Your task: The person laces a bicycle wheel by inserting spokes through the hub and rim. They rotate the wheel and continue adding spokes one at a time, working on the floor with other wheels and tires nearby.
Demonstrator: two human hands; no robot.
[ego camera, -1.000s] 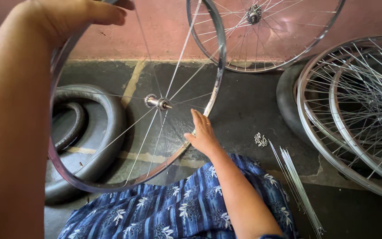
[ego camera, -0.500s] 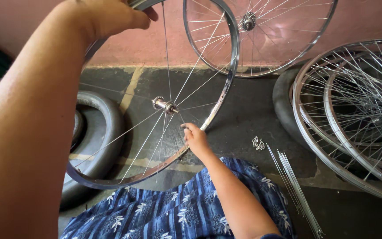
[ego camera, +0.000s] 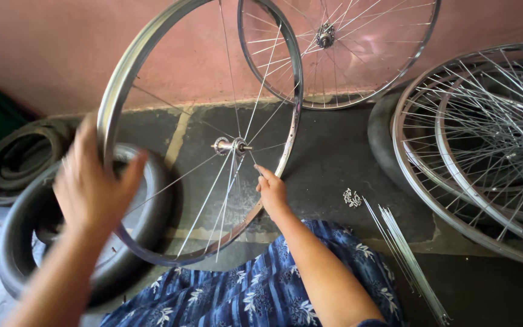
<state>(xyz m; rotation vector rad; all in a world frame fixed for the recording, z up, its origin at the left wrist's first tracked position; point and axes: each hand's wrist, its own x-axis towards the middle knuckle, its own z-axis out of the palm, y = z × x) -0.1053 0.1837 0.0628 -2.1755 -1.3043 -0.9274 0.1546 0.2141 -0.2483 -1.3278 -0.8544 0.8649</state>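
Fingers: left hand [ego camera: 95, 184] spread wide and blurred at the bicycle wheel's [ego camera: 204, 130] left rim; right hand [ego camera: 272, 189] pinches a spoke [ego camera: 253, 160] just below the hub [ego camera: 231, 146].
Wheel: upright — above the blue floral lap [ego camera: 243, 290].
Tyres [ego camera: 31, 206]: left of the wheel.
Loose spokes [ego camera: 404, 254]: floor, right of it.

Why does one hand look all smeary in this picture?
Head view: the left hand is smeared by motion blur against the shiny silver bicycle wheel rim; the right hand, the wheel's metal hub and the bundle of loose thin steel spokes look sharp. Bright glare lies on the pink wall.
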